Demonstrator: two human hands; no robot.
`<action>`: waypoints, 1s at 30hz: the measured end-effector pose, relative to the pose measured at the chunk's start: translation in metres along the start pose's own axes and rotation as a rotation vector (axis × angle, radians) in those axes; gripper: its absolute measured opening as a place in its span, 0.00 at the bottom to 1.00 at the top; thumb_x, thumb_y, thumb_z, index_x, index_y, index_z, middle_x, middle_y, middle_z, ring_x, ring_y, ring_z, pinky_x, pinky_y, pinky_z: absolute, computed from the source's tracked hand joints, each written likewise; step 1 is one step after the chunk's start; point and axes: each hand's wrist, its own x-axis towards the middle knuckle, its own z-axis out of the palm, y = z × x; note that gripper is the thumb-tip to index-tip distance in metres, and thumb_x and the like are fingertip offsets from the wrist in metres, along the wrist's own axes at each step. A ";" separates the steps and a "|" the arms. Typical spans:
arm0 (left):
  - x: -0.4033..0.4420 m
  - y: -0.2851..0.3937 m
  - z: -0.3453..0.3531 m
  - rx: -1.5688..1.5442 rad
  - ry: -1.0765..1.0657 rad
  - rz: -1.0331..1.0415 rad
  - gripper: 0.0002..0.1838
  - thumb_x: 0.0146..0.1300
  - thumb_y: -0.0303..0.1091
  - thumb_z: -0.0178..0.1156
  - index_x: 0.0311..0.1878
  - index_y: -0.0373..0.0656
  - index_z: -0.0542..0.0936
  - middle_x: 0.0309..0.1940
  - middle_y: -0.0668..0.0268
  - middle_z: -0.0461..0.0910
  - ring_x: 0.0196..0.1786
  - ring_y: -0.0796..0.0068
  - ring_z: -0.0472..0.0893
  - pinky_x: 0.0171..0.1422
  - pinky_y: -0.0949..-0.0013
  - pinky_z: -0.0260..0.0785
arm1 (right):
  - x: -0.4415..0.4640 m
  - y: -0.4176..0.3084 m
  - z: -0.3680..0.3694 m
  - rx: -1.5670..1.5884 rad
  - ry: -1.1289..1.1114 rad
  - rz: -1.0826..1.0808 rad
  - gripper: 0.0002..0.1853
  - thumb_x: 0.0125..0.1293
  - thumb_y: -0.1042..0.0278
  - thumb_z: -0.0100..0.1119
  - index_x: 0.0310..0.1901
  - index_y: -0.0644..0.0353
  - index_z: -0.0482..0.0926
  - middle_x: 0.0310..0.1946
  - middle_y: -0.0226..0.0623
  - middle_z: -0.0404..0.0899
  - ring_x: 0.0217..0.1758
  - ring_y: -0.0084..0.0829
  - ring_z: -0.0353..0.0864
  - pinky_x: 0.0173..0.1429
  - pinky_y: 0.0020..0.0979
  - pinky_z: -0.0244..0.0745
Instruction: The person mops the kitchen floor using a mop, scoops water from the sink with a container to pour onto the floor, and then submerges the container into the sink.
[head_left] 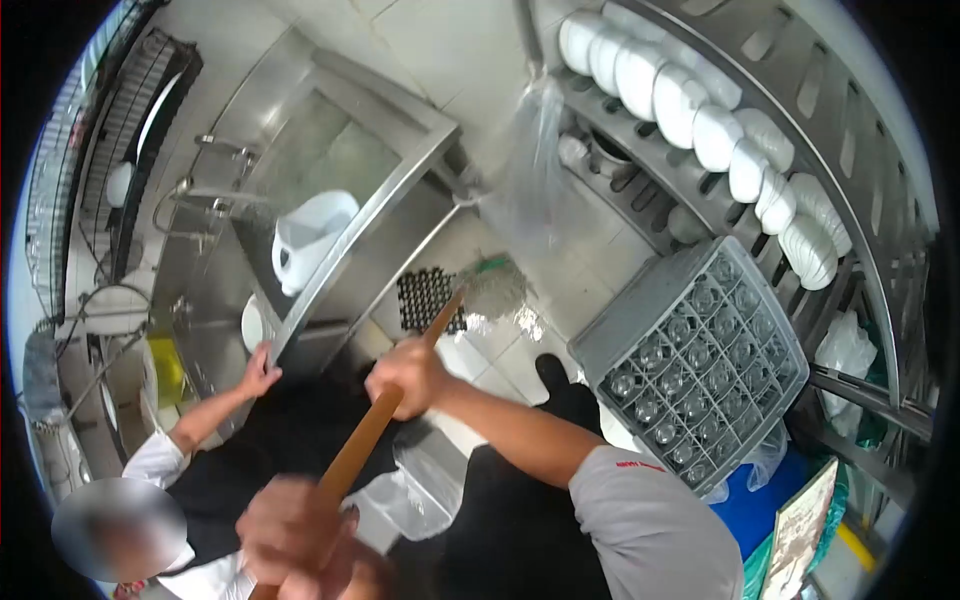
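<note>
I hold a mop [353,448] by its long wooden handle, which runs slantwise down to the floor. Its grey stringy head [500,290], with a green part on top, rests on wet tiles. My right hand [410,376] is wrapped round the middle of the handle. Higher up, close to the camera, my left hand [300,540] is closed round the same handle, a little blurred. Beside the mop head lies a black perforated mat [425,295].
At left, a co-worker's hand [260,375] is by the steel sink [385,190], where a white container [312,235] sits. A grey rack of glasses [700,365] stands at right, below shelves of white bowls [675,105]. A plastic bag [535,165] hangs ahead.
</note>
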 end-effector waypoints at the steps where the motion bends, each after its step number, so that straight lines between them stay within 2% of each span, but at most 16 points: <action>1: -0.013 -0.023 0.016 -0.021 0.072 -0.030 0.14 0.63 0.36 0.61 0.25 0.44 0.69 0.19 0.63 0.72 0.20 0.69 0.70 0.27 0.64 0.67 | -0.021 0.041 -0.002 -0.099 -0.051 0.138 0.05 0.43 0.66 0.71 0.22 0.46 0.82 0.19 0.33 0.82 0.28 0.37 0.86 0.41 0.39 0.81; 3: -0.024 -0.038 0.032 -0.064 0.242 -0.074 0.14 0.64 0.36 0.63 0.25 0.44 0.71 0.16 0.64 0.71 0.18 0.68 0.71 0.25 0.63 0.67 | -0.033 0.105 -0.007 -0.125 -0.167 0.091 0.07 0.44 0.72 0.68 0.20 0.49 0.78 0.17 0.32 0.80 0.22 0.37 0.84 0.30 0.37 0.78; 5: -0.006 -0.024 0.017 -0.126 0.302 -0.042 0.14 0.64 0.36 0.64 0.29 0.42 0.70 0.14 0.65 0.68 0.17 0.68 0.70 0.24 0.65 0.66 | -0.006 0.068 -0.010 -0.145 -0.263 0.073 0.05 0.43 0.68 0.69 0.23 0.50 0.80 0.19 0.33 0.82 0.24 0.38 0.85 0.31 0.38 0.79; 9: 0.001 0.066 -0.020 0.319 0.243 -0.012 0.17 0.61 0.29 0.62 0.20 0.42 0.65 0.13 0.68 0.67 0.15 0.72 0.66 0.20 0.71 0.57 | 0.016 -0.035 0.021 -0.044 -0.156 0.113 0.07 0.42 0.63 0.70 0.26 0.50 0.83 0.26 0.36 0.84 0.31 0.44 0.85 0.38 0.43 0.80; 11: -0.009 0.014 0.006 0.527 0.212 -0.041 0.19 0.66 0.37 0.57 0.20 0.47 0.63 0.12 0.69 0.64 0.15 0.72 0.63 0.23 0.69 0.58 | -0.006 0.020 0.017 -0.011 -0.051 0.057 0.05 0.44 0.65 0.68 0.24 0.50 0.81 0.23 0.34 0.84 0.28 0.42 0.85 0.36 0.41 0.80; 15: -0.025 -0.025 0.018 -0.139 0.417 -0.039 0.16 0.61 0.30 0.60 0.21 0.41 0.66 0.14 0.62 0.70 0.16 0.65 0.68 0.24 0.60 0.65 | -0.023 0.084 0.007 -0.243 -0.318 0.104 0.04 0.45 0.66 0.67 0.22 0.50 0.79 0.20 0.33 0.82 0.26 0.42 0.84 0.34 0.41 0.80; 16: -0.007 0.008 0.011 -0.057 0.400 -0.110 0.18 0.61 0.30 0.58 0.19 0.42 0.64 0.11 0.63 0.67 0.14 0.65 0.65 0.23 0.59 0.63 | -0.026 0.040 0.017 -0.178 -0.382 0.166 0.05 0.43 0.66 0.67 0.24 0.50 0.81 0.22 0.36 0.83 0.28 0.44 0.85 0.37 0.43 0.80; 18: 0.020 0.074 -0.014 0.017 0.240 -0.072 0.25 0.66 0.39 0.56 0.15 0.44 0.59 0.08 0.69 0.61 0.12 0.73 0.59 0.21 0.70 0.55 | 0.032 -0.028 0.015 -0.103 -0.315 0.116 0.06 0.41 0.65 0.67 0.26 0.50 0.84 0.24 0.39 0.83 0.32 0.46 0.86 0.39 0.44 0.81; 20: 0.034 0.111 -0.005 -0.093 0.294 0.116 0.17 0.67 0.36 0.48 0.20 0.46 0.63 0.10 0.72 0.60 0.13 0.75 0.62 0.22 0.77 0.58 | 0.028 -0.061 0.027 -0.070 -0.213 0.089 0.05 0.42 0.64 0.67 0.25 0.49 0.83 0.23 0.38 0.82 0.30 0.44 0.85 0.38 0.43 0.80; 21: 0.026 0.073 -0.005 0.299 0.288 0.290 0.18 0.66 0.44 0.58 0.24 0.43 0.69 0.14 0.72 0.67 0.13 0.74 0.64 0.23 0.77 0.61 | 0.023 -0.042 0.025 -0.057 -0.103 0.005 0.05 0.42 0.64 0.68 0.23 0.48 0.81 0.20 0.35 0.81 0.27 0.42 0.84 0.36 0.42 0.79; 22: 0.002 0.032 0.003 0.292 0.273 0.240 0.18 0.64 0.44 0.60 0.25 0.43 0.70 0.15 0.71 0.68 0.14 0.72 0.66 0.24 0.74 0.63 | 0.008 0.004 0.023 -0.002 0.087 -0.097 0.09 0.46 0.66 0.71 0.18 0.47 0.76 0.17 0.29 0.79 0.21 0.35 0.82 0.27 0.37 0.74; 23: -0.023 -0.010 0.011 0.285 0.257 0.190 0.18 0.63 0.44 0.62 0.26 0.43 0.71 0.16 0.69 0.69 0.15 0.71 0.68 0.24 0.70 0.65 | -0.043 0.091 0.023 -0.076 -0.037 0.066 0.09 0.45 0.69 0.71 0.19 0.47 0.77 0.19 0.31 0.80 0.22 0.35 0.83 0.28 0.38 0.75; 24: -0.039 -0.029 0.029 -0.135 0.226 -0.082 0.14 0.63 0.37 0.58 0.24 0.45 0.68 0.13 0.67 0.63 0.17 0.67 0.69 0.25 0.64 0.65 | -0.047 0.101 0.013 -0.027 -0.121 0.076 0.07 0.45 0.71 0.70 0.20 0.48 0.79 0.20 0.33 0.82 0.24 0.37 0.84 0.30 0.40 0.78; 25: -0.026 -0.031 0.016 -0.159 0.251 -0.049 0.13 0.64 0.35 0.59 0.26 0.43 0.69 0.15 0.63 0.68 0.18 0.66 0.70 0.25 0.62 0.65 | -0.025 0.100 0.011 -0.126 -0.192 0.056 0.07 0.47 0.70 0.69 0.20 0.50 0.79 0.20 0.35 0.82 0.23 0.40 0.84 0.30 0.41 0.78; 29: 0.014 0.085 -0.009 -0.001 0.264 -0.165 0.18 0.64 0.36 0.60 0.24 0.41 0.65 0.16 0.68 0.67 0.17 0.73 0.62 0.24 0.70 0.56 | 0.025 -0.029 0.016 -0.097 -0.307 0.069 0.07 0.46 0.61 0.66 0.25 0.53 0.82 0.22 0.40 0.83 0.29 0.47 0.85 0.37 0.46 0.79; 30: 0.015 0.109 -0.013 -0.088 0.354 -0.049 0.20 0.69 0.38 0.47 0.19 0.47 0.62 0.13 0.67 0.60 0.14 0.77 0.57 0.23 0.68 0.53 | 0.026 -0.047 0.023 -0.096 -0.283 0.064 0.07 0.46 0.62 0.67 0.24 0.53 0.82 0.22 0.39 0.82 0.28 0.45 0.84 0.36 0.46 0.79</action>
